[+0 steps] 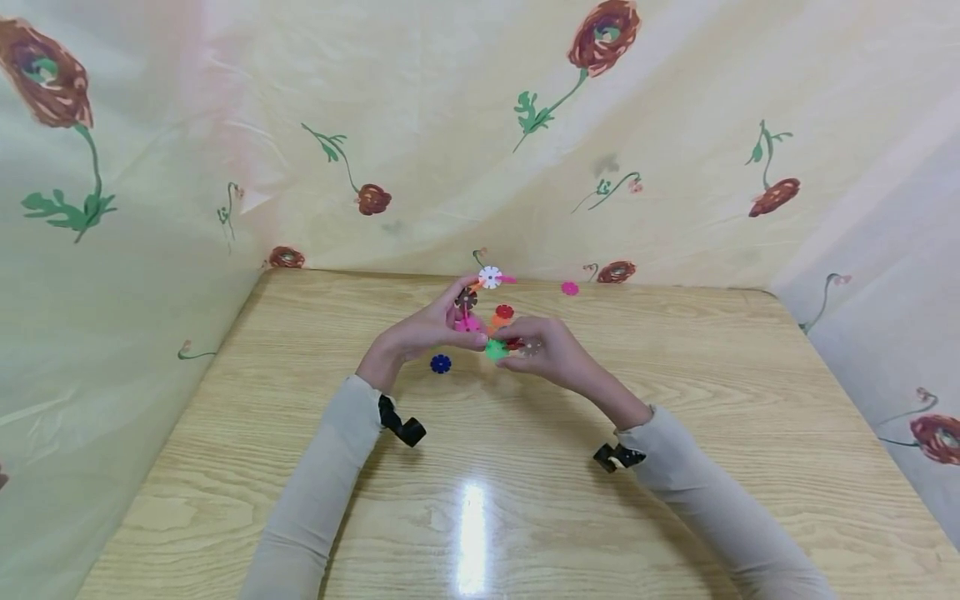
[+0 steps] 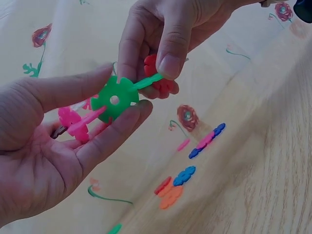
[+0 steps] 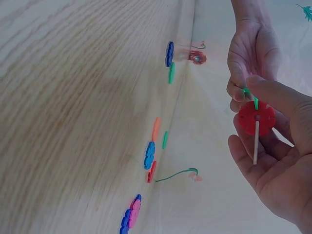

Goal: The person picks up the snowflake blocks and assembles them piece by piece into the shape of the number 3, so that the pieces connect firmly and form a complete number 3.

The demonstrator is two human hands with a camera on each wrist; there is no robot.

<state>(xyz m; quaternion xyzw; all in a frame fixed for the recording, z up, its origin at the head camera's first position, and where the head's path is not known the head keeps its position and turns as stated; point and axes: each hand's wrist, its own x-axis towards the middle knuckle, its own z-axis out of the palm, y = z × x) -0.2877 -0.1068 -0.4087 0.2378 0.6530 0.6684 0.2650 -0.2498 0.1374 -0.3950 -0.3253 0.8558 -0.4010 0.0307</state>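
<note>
Slotted plastic discs are joined into a chain between both hands. My left hand (image 1: 423, 331) pinches a green disc (image 2: 109, 103) between thumb and fingers. On its side of the chain hang a pink disc (image 2: 73, 122), a brown disc (image 1: 466, 299) and a white disc (image 1: 491, 277). From the other side my right hand (image 1: 553, 354) pinches a second green disc (image 2: 148, 81), seen edge-on and meeting the first at its rim. Behind the right thumb a red disc (image 3: 257, 118) is slotted to it, with a pale disc (image 3: 256, 146) edge-on beyond.
Loose discs lie on the wooden table (image 1: 675, 400): a dark blue disc (image 1: 440, 363) near the left wrist, a pink disc (image 1: 570, 288) at the back, a red disc (image 1: 504, 311) and a light blue disc (image 3: 149, 156). Flowered cloth (image 1: 450, 125) stands behind the table.
</note>
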